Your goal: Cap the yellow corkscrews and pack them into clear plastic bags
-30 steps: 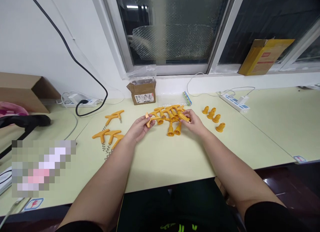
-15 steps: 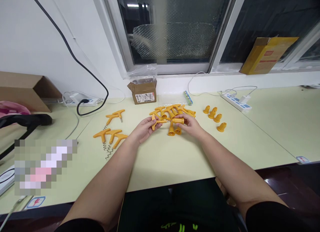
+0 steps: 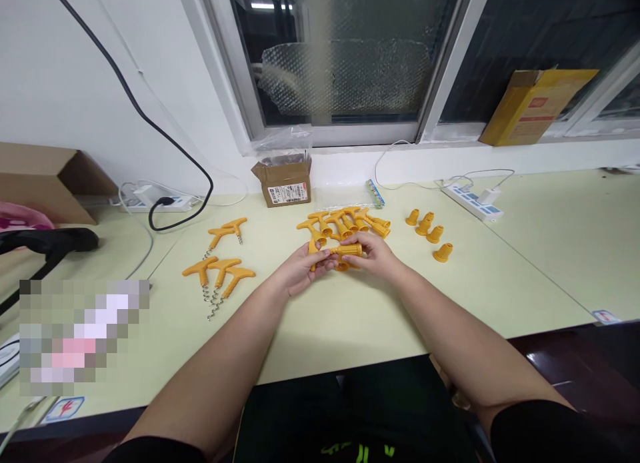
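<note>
My left hand [image 3: 301, 268] is closed on a yellow T-shaped corkscrew handle [image 3: 313, 250]. Fingers of my right hand [image 3: 375, 253] grip a yellow sleeve [image 3: 350, 249]. Handle and sleeve now meet end to end, and no metal spiral shows between them. Just behind my hands lies a pile of yellow corkscrews with sleeves [image 3: 345, 221]. Several yellow handles with bare metal spirals [image 3: 223, 273] rest on the table to the left. To the right stand several loose yellow sleeves [image 3: 435, 234].
A small open cardboard box [image 3: 286, 183] stands by the wall, beside a clear plastic bag [image 3: 343, 196]. Power strips lie at the left [image 3: 173, 204] and right [image 3: 473, 203]. A black cable [image 3: 150, 120] hangs at the left. A larger carton [image 3: 37, 176] is at far left.
The handle in my left hand and the sleeve in my right hand have come together; the spiral seen between them is now hidden. Both hands are slightly lower in view.
</note>
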`<action>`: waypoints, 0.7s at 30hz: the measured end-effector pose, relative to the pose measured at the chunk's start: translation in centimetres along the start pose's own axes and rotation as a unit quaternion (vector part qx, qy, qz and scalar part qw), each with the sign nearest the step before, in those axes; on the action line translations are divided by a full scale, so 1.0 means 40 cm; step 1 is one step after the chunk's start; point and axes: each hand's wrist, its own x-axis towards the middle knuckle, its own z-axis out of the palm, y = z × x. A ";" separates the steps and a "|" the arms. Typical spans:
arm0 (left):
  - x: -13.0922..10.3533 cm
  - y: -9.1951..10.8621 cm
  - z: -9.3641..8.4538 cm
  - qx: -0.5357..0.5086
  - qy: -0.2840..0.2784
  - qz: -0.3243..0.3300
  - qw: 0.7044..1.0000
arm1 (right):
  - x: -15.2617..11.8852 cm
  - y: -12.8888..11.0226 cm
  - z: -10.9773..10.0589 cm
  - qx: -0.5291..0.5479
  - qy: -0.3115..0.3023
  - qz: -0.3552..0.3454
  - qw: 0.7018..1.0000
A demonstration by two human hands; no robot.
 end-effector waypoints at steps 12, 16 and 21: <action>-0.009 -0.020 0.022 0.185 -0.021 0.243 0.952 | -0.008 -0.035 0.034 0.207 -0.041 0.181 0.960; -0.018 -0.022 0.024 0.231 -0.009 0.269 0.935 | -0.004 -0.045 0.034 0.220 -0.059 0.256 0.939; -0.014 -0.018 0.022 0.213 -0.003 0.291 0.933 | -0.010 -0.053 0.023 0.226 -0.093 0.214 0.946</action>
